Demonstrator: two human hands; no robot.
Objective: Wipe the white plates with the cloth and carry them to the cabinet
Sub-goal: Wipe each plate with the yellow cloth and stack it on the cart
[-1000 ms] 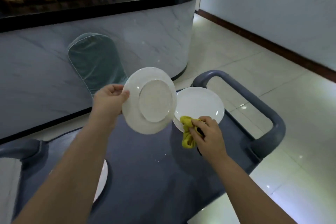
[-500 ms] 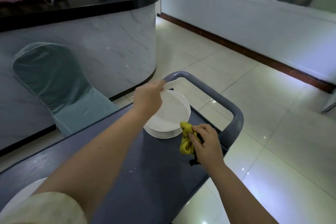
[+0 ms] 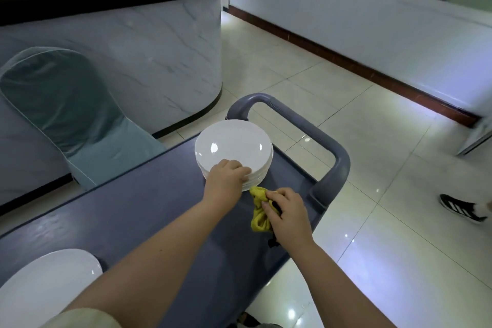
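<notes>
White plates (image 3: 234,146), stacked at the far right end of the cart (image 3: 159,194), are being gripped at their near rim by the left hand (image 3: 226,176) while the yellow cloth (image 3: 259,212) is being bunched in the right hand (image 3: 288,214) just beside them, and a slide off the cart's edge is probably being risked if the smooth stack is tugged one-handed.

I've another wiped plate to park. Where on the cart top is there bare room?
Bare: the long middle of the cart top, between the stack of white plates and the lone plate at the near left corner. Crowded: the far end by the handle, where the left hand grips the stack and the right hand bunches the yellow cloth.
</notes>
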